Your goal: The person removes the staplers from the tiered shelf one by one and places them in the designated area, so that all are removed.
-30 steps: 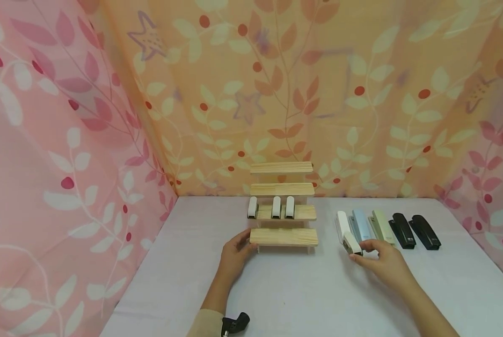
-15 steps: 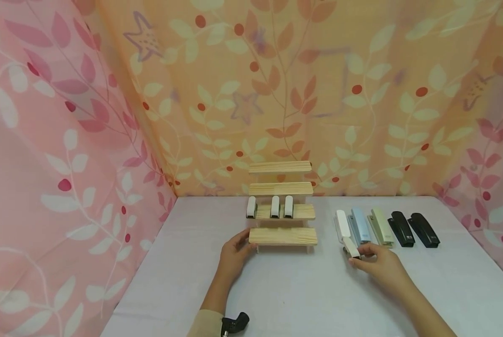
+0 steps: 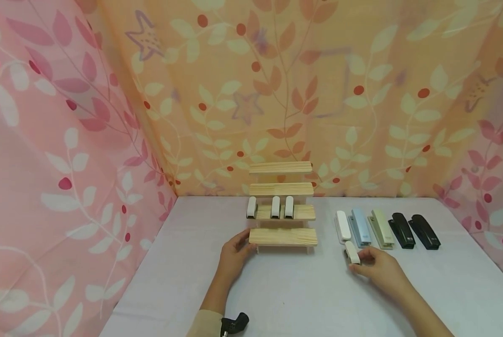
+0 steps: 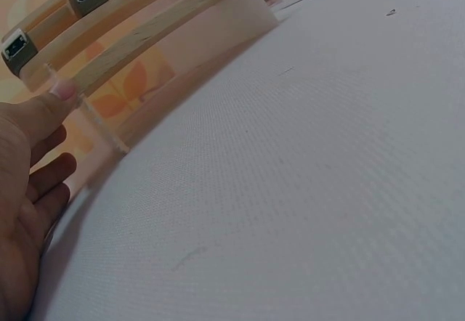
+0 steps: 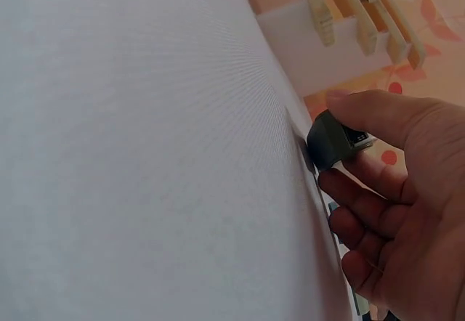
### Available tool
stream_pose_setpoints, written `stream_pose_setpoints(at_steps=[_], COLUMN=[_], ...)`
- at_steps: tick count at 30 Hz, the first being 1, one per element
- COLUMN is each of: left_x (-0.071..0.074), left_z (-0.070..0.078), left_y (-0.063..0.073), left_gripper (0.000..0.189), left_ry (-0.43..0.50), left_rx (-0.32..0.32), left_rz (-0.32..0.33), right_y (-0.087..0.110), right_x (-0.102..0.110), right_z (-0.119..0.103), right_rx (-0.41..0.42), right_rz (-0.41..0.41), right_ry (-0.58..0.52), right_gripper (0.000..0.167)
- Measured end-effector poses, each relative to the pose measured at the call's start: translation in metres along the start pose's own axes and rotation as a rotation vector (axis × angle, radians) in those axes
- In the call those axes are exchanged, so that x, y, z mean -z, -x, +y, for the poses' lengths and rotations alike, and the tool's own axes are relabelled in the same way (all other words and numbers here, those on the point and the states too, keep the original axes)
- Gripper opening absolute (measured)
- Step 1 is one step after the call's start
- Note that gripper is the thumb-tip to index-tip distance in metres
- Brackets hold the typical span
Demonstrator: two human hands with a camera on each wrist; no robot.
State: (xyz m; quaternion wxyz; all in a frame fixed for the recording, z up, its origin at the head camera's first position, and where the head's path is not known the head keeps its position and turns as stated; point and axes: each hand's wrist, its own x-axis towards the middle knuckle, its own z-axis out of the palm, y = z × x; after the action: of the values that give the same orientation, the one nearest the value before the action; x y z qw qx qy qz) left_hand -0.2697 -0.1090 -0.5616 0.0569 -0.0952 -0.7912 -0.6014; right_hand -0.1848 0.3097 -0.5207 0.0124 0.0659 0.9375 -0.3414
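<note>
A small white stapler (image 3: 352, 253) is pinched between the thumb and fingers of my right hand (image 3: 379, 266), close over the table. In the right wrist view, the dark underside of that stapler (image 5: 333, 141) shows between thumb and fingers. My left hand (image 3: 234, 255) grips the left end of the lowest plank of a stepped wooden rack (image 3: 282, 237). In the left wrist view, the thumb (image 4: 64, 90) presses on the plank's end while the other fingers stay loosely bent. Several small white staplers (image 3: 275, 207) stand on the rack's second step, one apart at the left.
Right of the rack lies a row of larger staplers: white (image 3: 342, 226), light blue (image 3: 361, 228), pale green (image 3: 381, 228), and two black ones (image 3: 425, 232). A patterned cloth (image 3: 318, 93) hangs behind the white table (image 3: 285, 299).
My right hand has drawn the small white stapler slightly toward me, off the front end of the larger white stapler, and turned it straighter. The left hand stays on the rack.
</note>
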Motion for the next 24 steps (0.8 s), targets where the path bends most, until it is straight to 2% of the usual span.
stream_pose_setpoints(at_steps=[10, 17, 24], left_x=[0.000, 0.001, 0.002], left_z=[-0.002, -0.001, -0.001], left_y=[0.000, 0.001, -0.001], left_gripper=[0.061, 0.059, 0.057], left_ry=[0.003, 0.005, -0.003], left_rx=[0.003, -0.004, -0.016], left_rz=[-0.003, -0.005, -0.017], right_y=[-0.002, -0.001, 0.000], right_x=[-0.005, -0.007, 0.006], right_z=[0.003, -0.002, -0.007], right_rx=[0.029, 0.020, 0.020], right_rz=[0.005, 0.000, -0.033], right_ry=[0.020, 0.059, 0.095], right_gripper=[0.059, 0.058, 0.078])
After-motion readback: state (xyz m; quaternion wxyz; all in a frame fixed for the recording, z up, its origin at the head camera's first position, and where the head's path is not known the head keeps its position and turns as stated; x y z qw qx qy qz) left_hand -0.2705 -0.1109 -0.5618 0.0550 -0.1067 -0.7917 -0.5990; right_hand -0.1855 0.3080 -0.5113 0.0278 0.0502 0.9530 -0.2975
